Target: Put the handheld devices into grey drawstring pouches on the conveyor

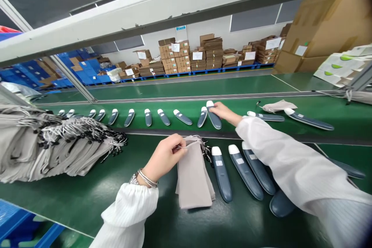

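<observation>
My left hand (165, 157) pinches the top edge of a light grey drawstring pouch (194, 186), the uppermost of a small stack lying on the green worktable. Across the table, my right hand (226, 113) is closed round the upper part of a dark blue, long flat device with a white end (214, 118), over the belt. Just left of it lies a similar device (202, 117). To the right of the pouches, several more devices rest on the worktable, among them one device (221, 174) close beside the stack. My right sleeve partly covers the others.
Several devices lie spaced along the green belt (139, 124). A large heap of grey pouches (66, 151) with black cord stoppers covers the left side. A loose pouch (279, 106) lies on the belt at right. A metal beam (174, 6) crosses above.
</observation>
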A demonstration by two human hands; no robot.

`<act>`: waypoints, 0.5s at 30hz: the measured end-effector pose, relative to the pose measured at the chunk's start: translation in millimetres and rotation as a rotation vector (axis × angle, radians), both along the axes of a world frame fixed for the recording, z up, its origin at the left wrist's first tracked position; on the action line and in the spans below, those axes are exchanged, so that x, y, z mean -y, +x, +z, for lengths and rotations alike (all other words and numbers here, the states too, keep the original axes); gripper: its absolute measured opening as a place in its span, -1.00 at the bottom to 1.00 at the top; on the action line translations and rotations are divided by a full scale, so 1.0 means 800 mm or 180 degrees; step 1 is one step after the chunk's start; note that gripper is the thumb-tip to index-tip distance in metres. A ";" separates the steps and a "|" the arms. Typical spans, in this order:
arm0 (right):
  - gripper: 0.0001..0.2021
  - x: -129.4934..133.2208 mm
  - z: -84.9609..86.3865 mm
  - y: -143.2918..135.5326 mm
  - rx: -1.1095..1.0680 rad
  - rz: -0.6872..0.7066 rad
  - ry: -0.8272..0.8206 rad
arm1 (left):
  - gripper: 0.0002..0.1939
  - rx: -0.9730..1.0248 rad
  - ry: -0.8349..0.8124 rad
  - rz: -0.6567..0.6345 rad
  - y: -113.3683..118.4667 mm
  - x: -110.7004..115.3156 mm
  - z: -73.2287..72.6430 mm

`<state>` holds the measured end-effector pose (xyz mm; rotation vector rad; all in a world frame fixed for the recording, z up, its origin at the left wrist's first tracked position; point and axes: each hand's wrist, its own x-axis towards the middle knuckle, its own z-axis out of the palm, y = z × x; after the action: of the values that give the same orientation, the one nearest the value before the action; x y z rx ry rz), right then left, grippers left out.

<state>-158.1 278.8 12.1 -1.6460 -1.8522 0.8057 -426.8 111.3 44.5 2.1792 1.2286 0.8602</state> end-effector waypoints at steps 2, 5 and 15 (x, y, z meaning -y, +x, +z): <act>-0.63 0.020 0.023 -0.003 -0.0771 -0.0003 0.0311 | -0.85 0.0369 -0.0153 -0.0011 0.004 -0.001 0.005; -0.46 0.066 0.056 -0.021 -0.2073 0.0295 0.0872 | -0.87 0.0859 -0.0331 -0.0044 0.015 -0.003 0.012; -0.78 0.159 0.077 -0.048 -0.1794 0.2130 -0.0559 | -0.83 0.1722 0.0653 0.0613 0.036 -0.005 0.024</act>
<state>-196.7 151.4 73.4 -0.7220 -1.9277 1.5540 -398.0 115.6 63.9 1.8027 1.1143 1.5900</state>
